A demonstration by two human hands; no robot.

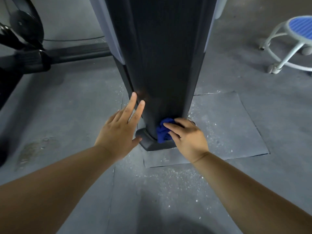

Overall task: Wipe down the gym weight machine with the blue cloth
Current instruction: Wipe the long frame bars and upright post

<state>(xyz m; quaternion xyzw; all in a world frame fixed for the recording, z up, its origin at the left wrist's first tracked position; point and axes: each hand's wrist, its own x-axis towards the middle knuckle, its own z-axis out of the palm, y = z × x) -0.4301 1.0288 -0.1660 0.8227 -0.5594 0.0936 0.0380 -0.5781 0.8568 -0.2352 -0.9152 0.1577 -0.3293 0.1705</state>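
1. My right hand (187, 137) has its fingers curled over the blue cloth (163, 130) and grips it in a bunch.
2. The cloth is pressed against the very bottom of the weight machine's dark column (162, 56), right where the column meets its black foot (152, 145). Seen from the middle of my view, that is at about 12 o'clock, just above centre.
3. My left hand (118, 130) is released and holds nothing. Its fingers are straight, and two fingertips (134, 95) touch the column's left edge, at about 10 o'clock from the cloth. The thumb lies just beside the foot.
4. The foot stands on a square grey floor mat (228, 129) dusted with pale specks, which spreads out towards 3 o'clock from the column.
5. A white-framed stool (276, 48) on castors, with a blue round seat, stands well apart at about 2 o'clock.
6. Black parts of another machine (25, 39) sit at about 10 o'clock, also well apart from my hands.
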